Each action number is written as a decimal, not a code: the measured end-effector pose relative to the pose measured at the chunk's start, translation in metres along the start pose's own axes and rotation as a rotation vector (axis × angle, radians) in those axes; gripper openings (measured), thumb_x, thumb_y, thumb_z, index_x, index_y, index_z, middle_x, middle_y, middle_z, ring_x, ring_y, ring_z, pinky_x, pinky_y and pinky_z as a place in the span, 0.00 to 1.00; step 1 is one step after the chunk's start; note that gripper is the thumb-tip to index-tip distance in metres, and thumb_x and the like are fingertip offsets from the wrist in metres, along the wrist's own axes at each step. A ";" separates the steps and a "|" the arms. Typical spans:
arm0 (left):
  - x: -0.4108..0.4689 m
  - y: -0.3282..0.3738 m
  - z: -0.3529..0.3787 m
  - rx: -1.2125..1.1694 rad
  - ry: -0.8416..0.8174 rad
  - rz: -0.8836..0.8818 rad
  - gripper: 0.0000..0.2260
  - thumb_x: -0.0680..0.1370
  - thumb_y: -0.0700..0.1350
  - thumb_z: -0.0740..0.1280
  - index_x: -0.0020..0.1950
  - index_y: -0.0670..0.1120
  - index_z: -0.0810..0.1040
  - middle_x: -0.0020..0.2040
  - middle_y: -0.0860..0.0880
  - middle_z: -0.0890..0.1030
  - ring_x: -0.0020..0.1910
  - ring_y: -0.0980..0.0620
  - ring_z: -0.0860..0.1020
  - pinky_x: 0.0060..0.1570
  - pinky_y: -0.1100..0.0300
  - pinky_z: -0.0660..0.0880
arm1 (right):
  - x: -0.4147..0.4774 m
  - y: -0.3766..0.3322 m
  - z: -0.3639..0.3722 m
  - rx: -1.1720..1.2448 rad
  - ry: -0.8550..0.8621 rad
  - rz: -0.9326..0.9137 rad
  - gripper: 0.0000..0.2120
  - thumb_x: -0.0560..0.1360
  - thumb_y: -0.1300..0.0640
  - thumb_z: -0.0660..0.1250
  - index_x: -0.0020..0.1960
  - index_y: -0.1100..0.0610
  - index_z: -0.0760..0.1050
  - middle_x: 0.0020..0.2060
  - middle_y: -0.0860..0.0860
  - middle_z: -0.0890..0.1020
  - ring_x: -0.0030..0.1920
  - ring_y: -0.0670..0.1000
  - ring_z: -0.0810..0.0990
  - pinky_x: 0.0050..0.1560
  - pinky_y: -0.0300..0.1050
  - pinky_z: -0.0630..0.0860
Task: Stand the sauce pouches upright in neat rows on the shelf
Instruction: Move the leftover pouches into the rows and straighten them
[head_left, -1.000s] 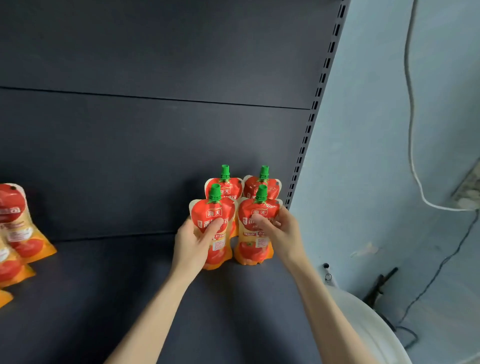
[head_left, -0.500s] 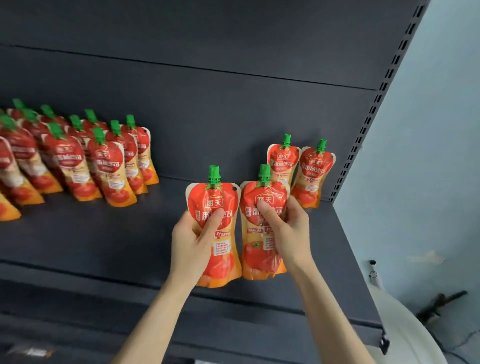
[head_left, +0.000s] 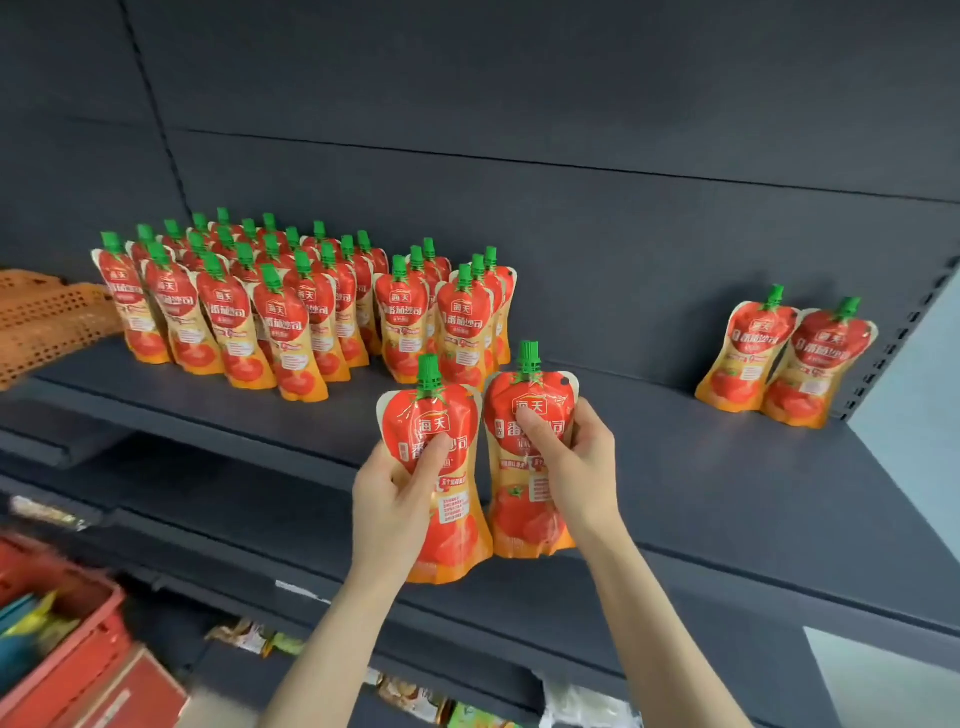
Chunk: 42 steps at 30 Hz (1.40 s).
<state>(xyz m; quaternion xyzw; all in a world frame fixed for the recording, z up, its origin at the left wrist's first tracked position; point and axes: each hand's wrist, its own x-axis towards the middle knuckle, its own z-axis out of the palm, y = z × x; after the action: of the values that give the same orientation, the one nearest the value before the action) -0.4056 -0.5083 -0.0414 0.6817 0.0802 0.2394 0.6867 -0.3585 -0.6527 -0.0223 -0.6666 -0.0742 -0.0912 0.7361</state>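
Note:
My left hand (head_left: 397, 501) grips one red-and-orange sauce pouch (head_left: 447, 415) with a green cap, upright, over the shelf's front edge. My right hand (head_left: 576, 467) grips a second pouch (head_left: 524, 514) right beside it, its base low over the dark shelf (head_left: 727, 493). Several pouches (head_left: 291, 312) stand in rows at the shelf's left. Two more pouches (head_left: 784, 358) stand side by side at the far right, against the back panel.
An orange perforated basket (head_left: 47, 317) sits at the shelf's left end. A red crate (head_left: 67, 639) with goods is at the lower left. Packets lie on the lower shelf (head_left: 415, 696). The upright with slots (head_left: 904, 338) bounds the shelf on the right.
Both hands have carried their two pouches away from the pair at the right end, leftward and toward the shelf's front. The view has swung left, bringing the big group into sight.

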 end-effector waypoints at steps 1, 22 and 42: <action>0.004 0.000 -0.018 -0.003 -0.002 -0.002 0.04 0.74 0.50 0.68 0.47 0.52 0.78 0.39 0.57 0.83 0.42 0.61 0.81 0.41 0.66 0.75 | -0.005 0.004 0.017 0.006 0.017 0.009 0.10 0.73 0.55 0.70 0.53 0.57 0.76 0.45 0.51 0.84 0.45 0.48 0.84 0.43 0.42 0.81; 0.177 -0.027 -0.087 0.076 -0.197 0.096 0.10 0.73 0.50 0.70 0.52 0.49 0.77 0.44 0.59 0.80 0.41 0.72 0.77 0.41 0.71 0.74 | 0.069 0.031 0.139 -0.079 0.227 -0.100 0.09 0.74 0.55 0.70 0.53 0.55 0.77 0.46 0.49 0.84 0.46 0.47 0.84 0.44 0.42 0.81; 0.230 -0.091 -0.080 0.170 -0.427 0.059 0.23 0.69 0.44 0.75 0.58 0.53 0.67 0.54 0.55 0.75 0.50 0.60 0.74 0.42 0.73 0.69 | 0.103 0.095 0.139 -0.280 0.242 0.028 0.18 0.68 0.62 0.74 0.55 0.53 0.72 0.49 0.46 0.82 0.47 0.42 0.82 0.45 0.35 0.78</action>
<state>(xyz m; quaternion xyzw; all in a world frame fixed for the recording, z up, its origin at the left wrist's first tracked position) -0.2195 -0.3319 -0.0852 0.7743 -0.0671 0.1023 0.6209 -0.2344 -0.5094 -0.0768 -0.7477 0.0377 -0.1698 0.6409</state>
